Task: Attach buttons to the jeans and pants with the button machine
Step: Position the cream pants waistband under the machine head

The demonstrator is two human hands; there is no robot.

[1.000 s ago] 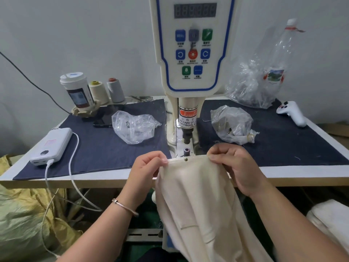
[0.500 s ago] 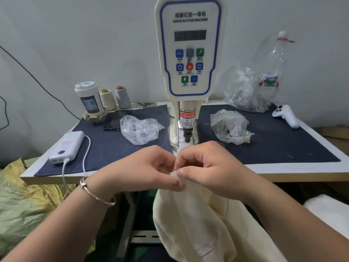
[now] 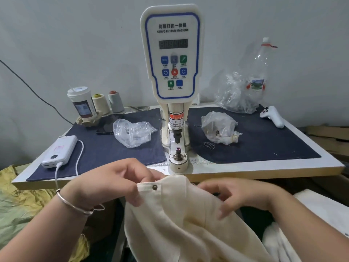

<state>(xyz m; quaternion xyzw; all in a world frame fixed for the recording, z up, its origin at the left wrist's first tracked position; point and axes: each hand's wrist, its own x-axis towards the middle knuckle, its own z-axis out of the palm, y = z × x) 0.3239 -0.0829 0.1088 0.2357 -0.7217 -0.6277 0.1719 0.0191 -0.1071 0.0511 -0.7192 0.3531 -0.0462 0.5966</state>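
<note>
1. Head view: left hand (image 3: 111, 183) pinches the waistband edge of the cream cotton pants (image 3: 179, 220), just beside a small dark metal button (image 3: 154, 187).
2. Right hand (image 3: 239, 195) rests on the fabric w/ fingers loosely curled; can't tell if gripping.
3. Pants hang below the table edge, in front of the white blue-trimmed button machine (image 3: 170, 53).

cream pants (image 3: 181, 220) with a dark metal button (image 3: 154, 187), white machine (image 3: 171, 53) trimmed in blue, navy cloth (image 3: 117, 148) on the surface, silver bracelet (image 3: 75, 205)
</note>
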